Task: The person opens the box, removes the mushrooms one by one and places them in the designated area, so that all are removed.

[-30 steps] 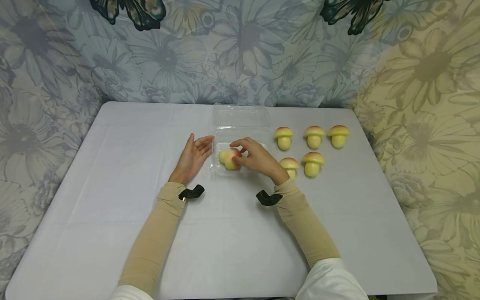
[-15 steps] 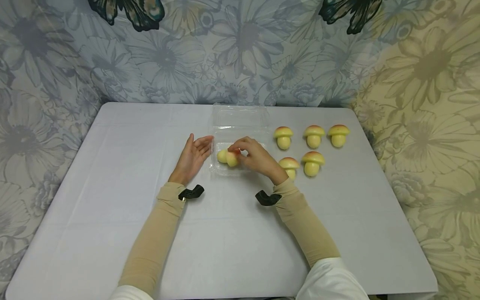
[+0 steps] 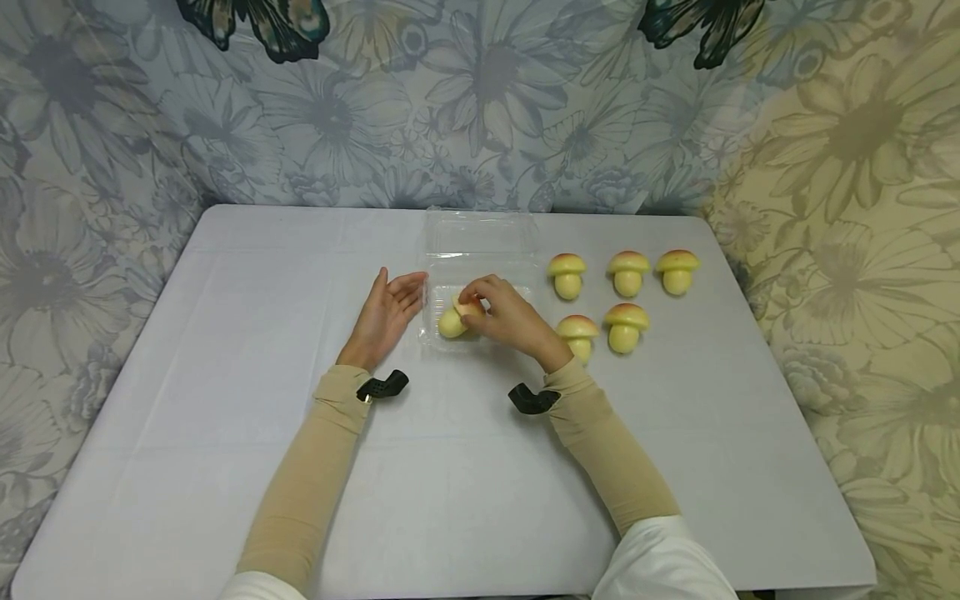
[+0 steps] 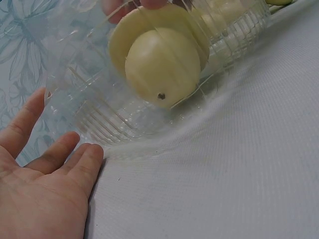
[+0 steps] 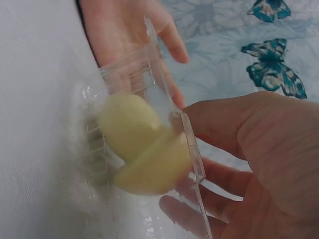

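Observation:
A yellow toy mushroom (image 3: 452,323) with a reddish cap lies tilted in the near part of a clear plastic clamshell container (image 3: 482,236), whose lid is laid back. My right hand (image 3: 513,317) reaches in from the right and pinches the cap between thumb and fingers. The left wrist view shows the mushroom's rounded stem (image 4: 162,67), with a small dark spot at its end, through the transparent wall. Palm turned inward and fingers extended, my left hand (image 3: 384,318) rests at the container's left side, fingertips right at the wall.
To the container's right, several similar toy mushrooms (image 3: 627,273) stand in two rows on the white-covered table (image 3: 247,333). The closest one (image 3: 579,332) is partly behind my right wrist. Floral wall covering (image 3: 480,100) with butterfly figures (image 3: 258,25) rises behind the table.
The mushroom in the container has turned under my right hand, its stem swinging from pointing left to pointing toward the near left. My left hand has stayed still.

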Tool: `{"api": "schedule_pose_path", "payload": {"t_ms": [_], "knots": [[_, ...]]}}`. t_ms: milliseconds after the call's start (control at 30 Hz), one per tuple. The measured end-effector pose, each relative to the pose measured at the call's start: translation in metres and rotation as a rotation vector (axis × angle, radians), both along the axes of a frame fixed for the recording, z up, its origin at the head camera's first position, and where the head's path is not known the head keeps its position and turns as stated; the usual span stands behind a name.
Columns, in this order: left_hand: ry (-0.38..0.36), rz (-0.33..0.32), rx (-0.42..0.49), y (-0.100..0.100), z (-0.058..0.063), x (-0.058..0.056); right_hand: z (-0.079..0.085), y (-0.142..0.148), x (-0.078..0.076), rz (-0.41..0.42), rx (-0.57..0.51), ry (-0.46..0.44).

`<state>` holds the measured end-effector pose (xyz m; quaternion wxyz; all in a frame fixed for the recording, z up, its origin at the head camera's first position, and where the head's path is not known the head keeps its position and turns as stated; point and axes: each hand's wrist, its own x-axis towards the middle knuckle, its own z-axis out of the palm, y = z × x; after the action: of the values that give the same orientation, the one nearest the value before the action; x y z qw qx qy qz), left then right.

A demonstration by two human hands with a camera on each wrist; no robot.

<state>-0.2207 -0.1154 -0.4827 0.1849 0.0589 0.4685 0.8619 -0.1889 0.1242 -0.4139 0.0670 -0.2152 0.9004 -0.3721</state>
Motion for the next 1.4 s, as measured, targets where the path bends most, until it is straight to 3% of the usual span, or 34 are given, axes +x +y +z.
{"api": "schedule_pose_path", "payload": {"t_ms": [533,1100,1400], "knots": [[0.006,0.001,0.003,-0.0006,-0.0006,0.0007,-0.0021,0.0028,-0.002,0.123,0.012,0.009],[0.012,-0.005,-0.012,-0.0001,-0.001,0.0002,-0.0095,0.0004,-0.0014,0.05,0.069,-0.028],[0.012,0.0,0.006,0.0005,0.0008,0.0001,-0.0083,0.0016,-0.0019,0.065,0.103,-0.008]]}}
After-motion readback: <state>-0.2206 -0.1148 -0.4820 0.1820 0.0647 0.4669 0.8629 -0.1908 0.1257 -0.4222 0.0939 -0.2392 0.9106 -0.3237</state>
